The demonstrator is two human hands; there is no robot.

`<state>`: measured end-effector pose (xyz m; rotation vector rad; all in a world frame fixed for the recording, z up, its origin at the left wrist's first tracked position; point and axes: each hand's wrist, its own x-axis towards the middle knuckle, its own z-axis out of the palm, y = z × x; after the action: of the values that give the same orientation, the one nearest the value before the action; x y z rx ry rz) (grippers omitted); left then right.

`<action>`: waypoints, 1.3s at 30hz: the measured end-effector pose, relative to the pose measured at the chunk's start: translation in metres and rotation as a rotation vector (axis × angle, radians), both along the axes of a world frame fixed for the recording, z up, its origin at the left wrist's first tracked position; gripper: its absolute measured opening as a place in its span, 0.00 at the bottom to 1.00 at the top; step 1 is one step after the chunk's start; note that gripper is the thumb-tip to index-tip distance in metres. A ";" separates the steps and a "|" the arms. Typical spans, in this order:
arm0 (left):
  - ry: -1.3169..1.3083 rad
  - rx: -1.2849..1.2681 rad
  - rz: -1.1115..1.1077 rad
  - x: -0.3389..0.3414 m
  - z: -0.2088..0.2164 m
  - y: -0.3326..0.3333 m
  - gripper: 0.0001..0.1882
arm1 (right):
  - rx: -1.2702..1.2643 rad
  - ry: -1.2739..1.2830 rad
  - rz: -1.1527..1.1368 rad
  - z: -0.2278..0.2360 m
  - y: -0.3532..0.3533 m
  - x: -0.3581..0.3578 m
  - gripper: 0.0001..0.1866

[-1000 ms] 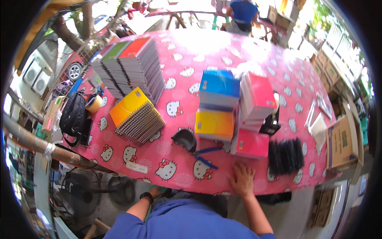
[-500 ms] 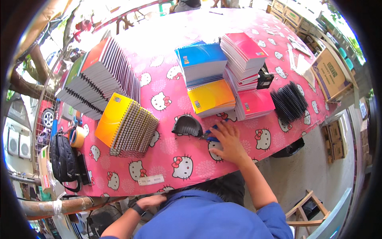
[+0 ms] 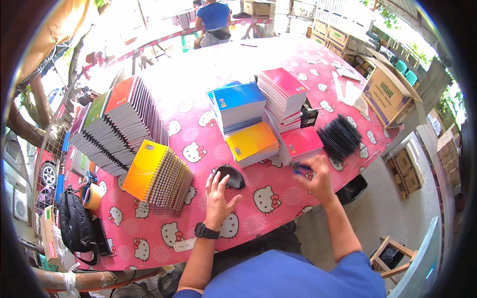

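My left hand (image 3: 217, 202) lies over the pink tablecloth with its fingers spread. Its fingertips reach the left side of a dark, half-round, ribbed object (image 3: 233, 177), and I cannot tell whether they touch it. My right hand (image 3: 318, 176) is closed around blue-handled pliers (image 3: 302, 169), raised before the pink notebooks (image 3: 300, 144); motion blurs the tool. Just behind the left hand stands a stack of yellow notebooks (image 3: 252, 142) with blue notebooks (image 3: 241, 103) behind it. To the left, spiral-bound yellow notebooks (image 3: 146, 169) stand in a leaning pile.
Black spiral coils (image 3: 339, 139) lie at the right of the table (image 3: 278, 218). Taller spiral-bound notebooks (image 3: 117, 124) stand at the left, near a black bag (image 3: 74, 221) and a tape roll (image 3: 91, 196). A cardboard box (image 3: 387, 97) sits at the right edge. Another person (image 3: 213, 22) sits beyond the table.
My right hand has lifted the pliers off the table and moved right. My left hand has come up from near my lap to the dark ribbed object. The view has tilted up.
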<state>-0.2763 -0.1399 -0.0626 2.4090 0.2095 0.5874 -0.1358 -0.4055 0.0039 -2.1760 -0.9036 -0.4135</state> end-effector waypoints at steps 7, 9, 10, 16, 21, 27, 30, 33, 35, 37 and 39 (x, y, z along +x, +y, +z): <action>0.003 0.028 0.018 0.007 -0.014 -0.006 0.22 | -0.395 -0.224 0.018 0.003 -0.003 0.088 0.24; -0.044 0.014 0.044 0.006 -0.015 -0.006 0.18 | -0.322 -0.187 -0.044 0.007 0.007 0.085 0.26; -0.049 0.017 0.045 0.008 -0.014 -0.003 0.18 | -0.195 -0.213 -0.084 0.005 0.015 0.079 0.25; -0.013 0.089 0.285 0.002 -0.026 0.009 0.15 | -0.260 -0.418 0.211 0.000 0.114 0.022 0.17; -0.092 0.221 0.466 0.001 0.000 -0.004 0.20 | -0.237 -0.288 0.208 -0.019 0.120 0.025 0.12; -0.097 -1.685 -0.196 0.000 0.030 -0.004 0.25 | -0.027 -0.330 0.290 -0.022 0.105 0.001 0.09; -0.052 -1.563 -0.171 0.021 0.028 -0.004 0.27 | 0.015 -0.361 0.240 -0.027 0.112 -0.001 0.09; -0.021 -1.534 -0.177 0.034 0.029 -0.008 0.26 | 0.048 -0.419 0.171 -0.022 0.124 0.015 0.09; -0.068 -1.528 -0.104 0.039 0.032 -0.012 0.23 | 0.128 -0.268 0.189 -0.018 0.129 0.022 0.11; -0.083 -1.534 -0.099 0.039 0.034 -0.012 0.23 | 0.222 -0.111 0.176 -0.014 0.134 0.026 0.11; -0.124 -1.576 -0.022 0.034 0.029 -0.009 0.26 | 0.389 0.238 0.160 -0.014 0.139 0.027 0.10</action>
<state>-0.2420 -0.1493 -0.0331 0.8456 0.3904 0.3099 -0.1090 -0.2668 -0.0103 -1.7412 -0.7840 -0.2230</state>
